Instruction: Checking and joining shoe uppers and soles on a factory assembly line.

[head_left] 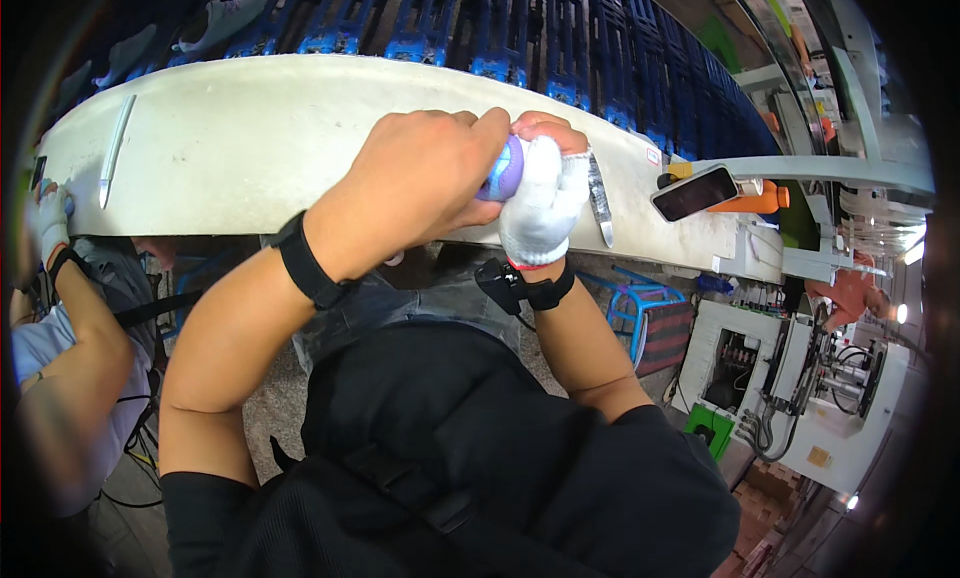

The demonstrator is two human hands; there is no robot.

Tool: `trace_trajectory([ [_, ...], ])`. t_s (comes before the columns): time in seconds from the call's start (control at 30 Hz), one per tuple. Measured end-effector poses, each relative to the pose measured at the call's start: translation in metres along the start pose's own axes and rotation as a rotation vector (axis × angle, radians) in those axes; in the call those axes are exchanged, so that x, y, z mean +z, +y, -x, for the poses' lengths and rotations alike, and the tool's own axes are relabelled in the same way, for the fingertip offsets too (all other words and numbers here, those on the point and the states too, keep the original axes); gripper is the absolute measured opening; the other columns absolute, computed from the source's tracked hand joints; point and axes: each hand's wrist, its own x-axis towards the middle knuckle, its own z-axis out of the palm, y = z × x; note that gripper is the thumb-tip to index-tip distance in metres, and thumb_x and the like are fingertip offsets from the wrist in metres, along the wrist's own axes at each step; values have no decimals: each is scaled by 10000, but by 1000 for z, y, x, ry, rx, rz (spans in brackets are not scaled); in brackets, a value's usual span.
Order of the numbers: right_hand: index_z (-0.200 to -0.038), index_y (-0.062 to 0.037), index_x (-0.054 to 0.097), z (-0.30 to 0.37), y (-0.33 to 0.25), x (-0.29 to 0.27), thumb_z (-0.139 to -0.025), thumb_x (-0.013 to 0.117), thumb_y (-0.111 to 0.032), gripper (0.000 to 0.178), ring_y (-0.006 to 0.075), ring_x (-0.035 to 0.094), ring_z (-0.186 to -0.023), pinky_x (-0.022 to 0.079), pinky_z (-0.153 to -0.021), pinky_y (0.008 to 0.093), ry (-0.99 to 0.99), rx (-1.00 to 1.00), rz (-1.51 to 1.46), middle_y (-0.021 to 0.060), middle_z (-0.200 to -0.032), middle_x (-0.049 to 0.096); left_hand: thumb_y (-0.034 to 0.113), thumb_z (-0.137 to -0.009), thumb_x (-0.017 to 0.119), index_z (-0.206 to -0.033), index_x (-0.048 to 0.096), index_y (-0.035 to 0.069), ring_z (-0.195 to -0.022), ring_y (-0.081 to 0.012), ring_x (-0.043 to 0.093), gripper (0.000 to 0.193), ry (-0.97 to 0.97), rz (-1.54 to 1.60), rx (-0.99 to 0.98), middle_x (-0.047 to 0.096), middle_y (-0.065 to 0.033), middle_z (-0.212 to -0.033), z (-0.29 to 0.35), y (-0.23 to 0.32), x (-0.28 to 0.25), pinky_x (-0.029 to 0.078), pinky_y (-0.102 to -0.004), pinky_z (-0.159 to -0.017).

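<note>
My bare left hand [425,173] is closed round one side of a small purple rounded piece with a light-blue patch [507,168]. From the other side, my right hand [547,193], in a white knit glove with bare fingertips, grips the same piece. Both hands hold it above the pale worktop [270,148], close together. Most of the piece is hidden by my fingers, so its kind cannot be made out. A long narrow metal blade [600,203] lies on the worktop just right of my gloved hand.
Blue slatted racks [420,23] run along the far side, with grey shoes [222,20] at far left. A slim silver tool [117,153] lies left. At right are a phone [693,193], an orange bottle [765,198] and a blue-framed stool [650,318]. A co-worker's gloved hand [50,218] shows at left.
</note>
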Motion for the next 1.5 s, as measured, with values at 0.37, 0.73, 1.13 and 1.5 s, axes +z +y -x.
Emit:
trace_trajectory([
  [0.37, -1440, -52, 553, 72, 2, -15, -679, 1028, -294, 930, 358, 704, -1116, 580, -965, 446, -338, -84, 417, 185, -1295, 683, 349, -646, 1012, -1598, 490, 116, -1215, -495, 688, 1111, -277, 226, -132, 499, -227, -1588, 66, 19, -67, 597, -511, -1009],
  [0.73, -1533, -56, 617, 46, 2, 4, -732, 887, -704, 1065, 374, 752, -1131, 590, -978, 461, -799, -90, 408, 178, -1226, 765, 236, -708, 952, -1567, 577, 90, -1254, -415, 728, 948, 50, 202, -287, 612, -215, -1531, 137, -2, -21, 644, -455, -979],
  [1.13, -1586, -13, 528, 57, 18, -9, -620, 976, -681, 1257, 370, 731, -1216, 582, -1028, 433, -675, 207, -85, 186, -1387, 731, 207, -703, 939, -1561, 569, 67, -1289, -400, 699, 944, 5, 199, -308, 606, -228, -1528, 130, 5, -27, 588, -454, -1056],
  [1.5, -1582, -21, 517, 66, -33, -39, -552, 1052, -584, 1290, 401, 643, -1374, 501, -1151, 481, -572, -69, 391, 190, -1495, 668, 340, -748, 998, -1612, 476, 52, -1228, -343, 741, 1049, 2, 510, -338, 593, -200, -1530, 116, 9, -21, 653, -392, -911],
])
